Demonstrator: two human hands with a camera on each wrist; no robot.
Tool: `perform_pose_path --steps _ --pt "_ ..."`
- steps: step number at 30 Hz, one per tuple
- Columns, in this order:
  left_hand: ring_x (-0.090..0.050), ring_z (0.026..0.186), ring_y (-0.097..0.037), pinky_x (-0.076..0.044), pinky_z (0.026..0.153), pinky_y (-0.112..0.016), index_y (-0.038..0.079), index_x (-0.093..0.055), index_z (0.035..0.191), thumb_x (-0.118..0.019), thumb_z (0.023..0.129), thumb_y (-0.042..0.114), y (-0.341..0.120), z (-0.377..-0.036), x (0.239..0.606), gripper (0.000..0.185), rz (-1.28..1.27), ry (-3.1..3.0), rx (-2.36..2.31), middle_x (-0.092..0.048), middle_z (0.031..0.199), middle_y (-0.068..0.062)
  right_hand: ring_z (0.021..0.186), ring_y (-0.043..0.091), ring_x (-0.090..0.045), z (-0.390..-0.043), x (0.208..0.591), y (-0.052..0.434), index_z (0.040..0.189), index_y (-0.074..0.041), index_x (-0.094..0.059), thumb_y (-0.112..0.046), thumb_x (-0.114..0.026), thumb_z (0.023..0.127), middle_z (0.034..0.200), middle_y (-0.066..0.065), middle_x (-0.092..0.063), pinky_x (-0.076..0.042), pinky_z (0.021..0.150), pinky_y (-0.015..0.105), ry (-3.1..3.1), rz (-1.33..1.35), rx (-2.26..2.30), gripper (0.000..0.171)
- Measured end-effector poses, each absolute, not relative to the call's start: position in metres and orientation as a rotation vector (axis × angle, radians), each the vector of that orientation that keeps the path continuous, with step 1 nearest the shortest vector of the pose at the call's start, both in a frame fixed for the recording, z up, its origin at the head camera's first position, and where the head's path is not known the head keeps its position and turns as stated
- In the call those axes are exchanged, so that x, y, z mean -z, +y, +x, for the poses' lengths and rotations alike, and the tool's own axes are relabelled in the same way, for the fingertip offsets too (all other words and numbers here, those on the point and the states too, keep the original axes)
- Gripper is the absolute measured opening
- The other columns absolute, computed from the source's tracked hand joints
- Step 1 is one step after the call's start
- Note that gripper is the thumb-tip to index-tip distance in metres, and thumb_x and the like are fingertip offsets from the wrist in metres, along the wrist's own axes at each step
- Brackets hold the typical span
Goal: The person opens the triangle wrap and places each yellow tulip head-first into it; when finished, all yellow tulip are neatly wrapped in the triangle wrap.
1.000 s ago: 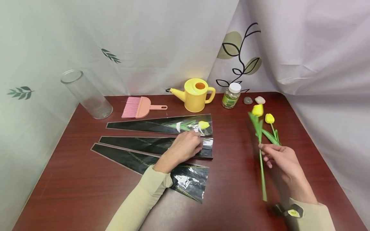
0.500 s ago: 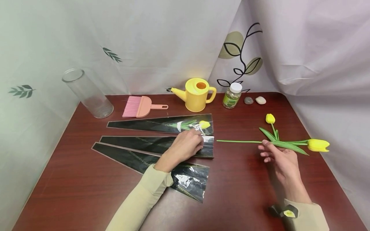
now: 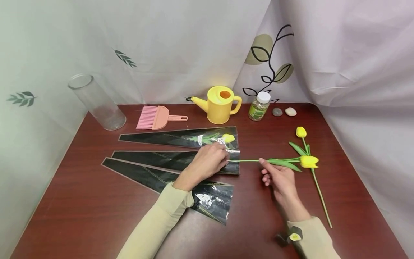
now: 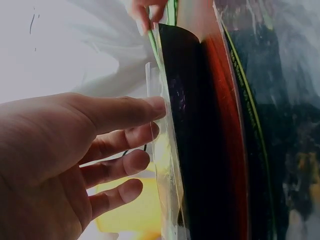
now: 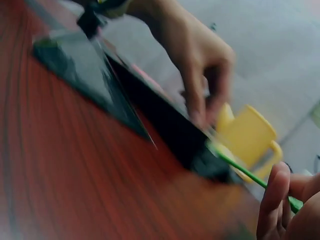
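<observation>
My left hand (image 3: 220, 159) pinches the clear front layer at the open end of the middle black sleeve (image 3: 168, 160); the left wrist view shows that layer (image 4: 156, 120) raised off the black backing (image 4: 200, 140). In my right hand (image 3: 266, 169) I hold a yellow tulip (image 3: 308, 162) level by its green stem (image 3: 245, 160). The stem's cut end sits at the sleeve's mouth, beside my left fingertips. A second yellow tulip (image 3: 301, 132) lies on the table to the right. The far sleeve (image 3: 161, 137) holds a tulip (image 3: 228, 138). The near sleeve (image 3: 155, 179) lies partly under my left forearm.
On the dark red table (image 3: 81, 208), along the back, stand a clear glass cylinder (image 3: 97, 104), a pink hand brush (image 3: 155, 118), a yellow watering can (image 3: 221, 105), a small jar (image 3: 258, 106) and two pebbles (image 3: 284, 112). Curtains hang behind and to the right.
My right hand swung the tulip from upright to level, then moved it left until the stem end reached the sleeve mouth. The left hand stayed on the sleeve.
</observation>
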State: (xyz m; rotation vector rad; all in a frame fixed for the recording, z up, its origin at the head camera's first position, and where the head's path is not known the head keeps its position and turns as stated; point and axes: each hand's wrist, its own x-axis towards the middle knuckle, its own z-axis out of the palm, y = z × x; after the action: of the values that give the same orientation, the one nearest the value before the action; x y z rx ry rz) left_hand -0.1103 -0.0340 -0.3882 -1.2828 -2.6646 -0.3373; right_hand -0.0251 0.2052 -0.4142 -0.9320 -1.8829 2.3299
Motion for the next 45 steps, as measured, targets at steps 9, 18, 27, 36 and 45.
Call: perform_pose_path --steps 9,18,27,36,45 --pt "-0.058 0.08 -0.015 -0.049 0.072 -0.033 0.023 -0.069 0.072 -0.071 0.085 0.015 -0.034 -0.111 0.385 0.016 -1.289 -2.671 0.375 -0.054 0.077 0.007 0.042 0.006 -0.045 -0.033 0.414 0.162 0.082 -0.004 -0.069 -0.03 -0.078 0.085 0.057 -0.002 -0.056 -0.038 0.04 0.018 -1.947 -0.994 -2.531 0.028" --pt "-0.055 0.078 -0.015 -0.047 0.071 -0.032 0.024 -0.062 0.066 -0.069 0.082 0.01 -0.034 -0.109 0.385 0.023 -1.298 -2.734 0.367 -0.05 0.074 0.008 0.041 0.003 -0.043 -0.025 0.41 0.16 0.114 0.004 -0.066 -0.023 -0.066 0.095 0.063 -0.002 -0.059 -0.036 0.038 0.016 -2.086 -0.886 -2.664 0.033" --pt "-0.057 0.08 -0.016 -0.049 0.072 -0.032 0.023 -0.068 0.072 -0.069 0.083 0.012 -0.034 -0.109 0.387 0.016 -1.31 -2.713 0.339 -0.054 0.077 0.008 0.049 0.015 -0.056 -0.032 0.377 0.218 0.104 0.001 -0.07 -0.019 -0.067 0.094 0.07 0.008 -0.066 -0.047 0.044 0.024 -2.562 -0.031 -1.677 0.022" --pt "-0.056 0.078 -0.016 -0.048 0.07 -0.032 0.024 -0.06 0.065 -0.068 0.083 0.012 -0.034 -0.108 0.391 0.023 -1.312 -2.724 0.325 -0.05 0.075 0.008 0.084 0.013 -0.057 -0.087 0.373 0.276 0.089 -0.014 -0.076 -0.007 -0.081 0.079 0.086 -0.008 -0.068 -0.046 0.068 0.032 -2.799 0.787 -0.619 0.013" --pt "-0.057 0.079 -0.017 -0.049 0.073 -0.033 0.023 -0.07 0.073 -0.07 0.086 0.018 -0.034 -0.11 0.39 0.013 -1.304 -2.707 0.3 -0.054 0.077 0.008 0.085 0.008 -0.058 -0.089 0.375 0.275 0.081 -0.023 -0.076 -0.007 -0.082 0.076 0.089 -0.014 -0.067 -0.048 0.071 0.031 -2.913 1.084 -0.621 0.017"
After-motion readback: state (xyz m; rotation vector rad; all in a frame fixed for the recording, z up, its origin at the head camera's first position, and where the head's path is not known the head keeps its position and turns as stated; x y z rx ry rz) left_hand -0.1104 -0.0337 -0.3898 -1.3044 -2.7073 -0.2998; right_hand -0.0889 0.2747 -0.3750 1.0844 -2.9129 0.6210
